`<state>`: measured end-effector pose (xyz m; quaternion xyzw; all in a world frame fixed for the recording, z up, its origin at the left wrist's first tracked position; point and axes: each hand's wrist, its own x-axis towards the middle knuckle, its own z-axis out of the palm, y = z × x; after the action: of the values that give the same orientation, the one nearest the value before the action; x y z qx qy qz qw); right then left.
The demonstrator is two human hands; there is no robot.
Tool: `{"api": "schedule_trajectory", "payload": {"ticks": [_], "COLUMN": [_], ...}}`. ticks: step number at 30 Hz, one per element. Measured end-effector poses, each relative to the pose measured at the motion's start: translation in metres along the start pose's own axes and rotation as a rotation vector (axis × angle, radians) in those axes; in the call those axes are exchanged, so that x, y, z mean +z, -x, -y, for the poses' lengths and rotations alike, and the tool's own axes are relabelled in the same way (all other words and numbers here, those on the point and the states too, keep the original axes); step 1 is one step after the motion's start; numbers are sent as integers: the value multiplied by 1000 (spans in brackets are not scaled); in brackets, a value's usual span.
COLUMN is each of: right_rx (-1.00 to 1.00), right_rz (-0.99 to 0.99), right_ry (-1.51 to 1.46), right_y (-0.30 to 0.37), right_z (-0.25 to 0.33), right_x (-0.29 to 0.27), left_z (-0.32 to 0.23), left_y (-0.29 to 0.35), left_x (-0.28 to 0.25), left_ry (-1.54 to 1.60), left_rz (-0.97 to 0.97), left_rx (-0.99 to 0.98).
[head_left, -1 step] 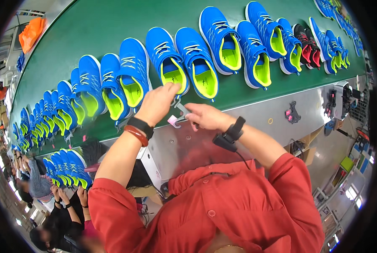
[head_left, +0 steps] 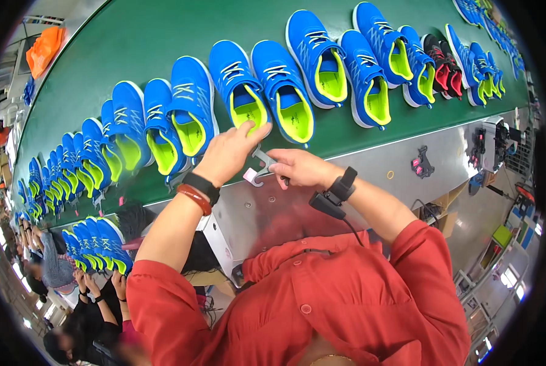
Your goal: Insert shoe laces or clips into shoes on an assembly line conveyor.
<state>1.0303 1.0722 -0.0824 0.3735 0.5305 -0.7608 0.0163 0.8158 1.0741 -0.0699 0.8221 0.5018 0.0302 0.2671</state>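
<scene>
One lime-lined blue shoe [head_left: 229,70], on the green bench [head_left: 138,46], toe away from the person, heel partly hidden by the left hand [head_left: 233,148], whose grip cannot be told as apart or together. One grey hanger [head_left: 264,160], clamped in the right hand's [head_left: 300,168] grip near that heel, partly covered, its upper end unclear. Far-left shoes [head_left: 36,177], overlapping, too small to count.

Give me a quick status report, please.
Left hand at the back of a blue shoe. Right hand holding a grey hanger. Hanger near that shoe, unclear whether attached. Neighbouring shoe close on the right.
</scene>
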Motion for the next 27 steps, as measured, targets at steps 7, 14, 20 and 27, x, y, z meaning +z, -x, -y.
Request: {"api": "schedule_trajectory", "payload": {"ticks": [7,14,20,27], "right_rx": [-614,-542,-648,-692], "right_rz": [-605,-354,-339,-351], "right_ry": [836,1209,1403,1400], "right_y": [27,32,10,-6], "right_z": [2,-9,13,12], "right_x": [-34,-77,-56,-48], "left_z": [-14,-31,-27,-28], "left_y": [5,6,12,15], "left_x": [3,-10,-3,-5], "left_ry": [-57,-69,-27,-37], "left_rz": [145,271,344,322], "left_rx": [27,-142,-238,-233]}}
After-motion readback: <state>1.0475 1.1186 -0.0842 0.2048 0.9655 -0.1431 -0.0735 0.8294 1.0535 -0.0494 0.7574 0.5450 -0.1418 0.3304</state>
